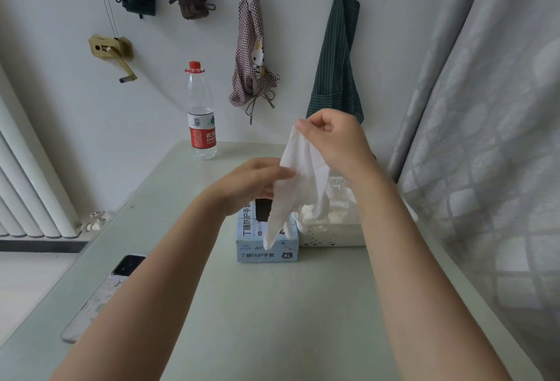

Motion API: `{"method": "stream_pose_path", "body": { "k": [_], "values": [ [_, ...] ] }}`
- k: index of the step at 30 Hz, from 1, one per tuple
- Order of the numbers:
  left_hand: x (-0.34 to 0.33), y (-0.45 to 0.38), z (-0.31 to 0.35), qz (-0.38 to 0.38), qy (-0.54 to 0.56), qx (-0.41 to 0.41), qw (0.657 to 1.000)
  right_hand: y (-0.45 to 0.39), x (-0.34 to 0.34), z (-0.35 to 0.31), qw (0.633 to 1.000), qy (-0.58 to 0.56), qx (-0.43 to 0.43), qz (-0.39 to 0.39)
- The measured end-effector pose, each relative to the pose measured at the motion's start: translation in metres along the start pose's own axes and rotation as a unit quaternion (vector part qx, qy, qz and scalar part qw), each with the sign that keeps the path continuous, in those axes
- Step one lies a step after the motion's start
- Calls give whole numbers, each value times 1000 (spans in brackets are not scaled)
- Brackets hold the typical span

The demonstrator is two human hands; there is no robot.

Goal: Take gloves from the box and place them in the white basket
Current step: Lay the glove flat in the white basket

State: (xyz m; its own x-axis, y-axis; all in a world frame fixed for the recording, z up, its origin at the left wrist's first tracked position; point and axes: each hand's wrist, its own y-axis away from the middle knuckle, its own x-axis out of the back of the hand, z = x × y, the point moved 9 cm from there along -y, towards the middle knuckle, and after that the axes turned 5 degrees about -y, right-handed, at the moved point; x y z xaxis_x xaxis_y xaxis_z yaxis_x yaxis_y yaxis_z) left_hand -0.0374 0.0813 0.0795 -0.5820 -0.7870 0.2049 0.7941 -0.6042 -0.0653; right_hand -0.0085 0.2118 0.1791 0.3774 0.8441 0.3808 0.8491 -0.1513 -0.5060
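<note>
A white nitrile glove (298, 174) hangs above the table, its long axis near vertical, cuff pinched at the top by the right hand (330, 141) and its fingers trailing down over the glove box (266, 238); the left hand (254, 182) pinches the glove's edge lower down, at its left side. The white basket (330, 233) stands touching the box's right side, directly beneath the right forearm, so the drop lies down and slightly right of the glove, and the right hand is the nearer of the two. More white gloves appear to lie in the basket already. Box and basket sit on a pale green table (272, 320), with a water bottle (201, 114) at its far edge and a phone (100, 292) near its left edge. Aprons (336, 62) hang on the white wall behind, a radiator (27, 186) to the left, a grey curtain (485, 138) to the right
</note>
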Motion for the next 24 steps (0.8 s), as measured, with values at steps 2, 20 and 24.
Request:
{"method": "stream_pose_path", "body": {
  "k": [2, 20, 24],
  "values": [
    [2, -2, -10, -10, -18, 16, 1000, -6, 6, 9, 1000, 15, -13, 3],
    [25, -146, -30, 152, -335, 109, 924, -25, 95, 213, 964, 72, -252, 49],
    [-40, -164, -22, 142, -456, -9, 878, -17, 106, 253, 953, 165, -252, 34]
  ]
}}
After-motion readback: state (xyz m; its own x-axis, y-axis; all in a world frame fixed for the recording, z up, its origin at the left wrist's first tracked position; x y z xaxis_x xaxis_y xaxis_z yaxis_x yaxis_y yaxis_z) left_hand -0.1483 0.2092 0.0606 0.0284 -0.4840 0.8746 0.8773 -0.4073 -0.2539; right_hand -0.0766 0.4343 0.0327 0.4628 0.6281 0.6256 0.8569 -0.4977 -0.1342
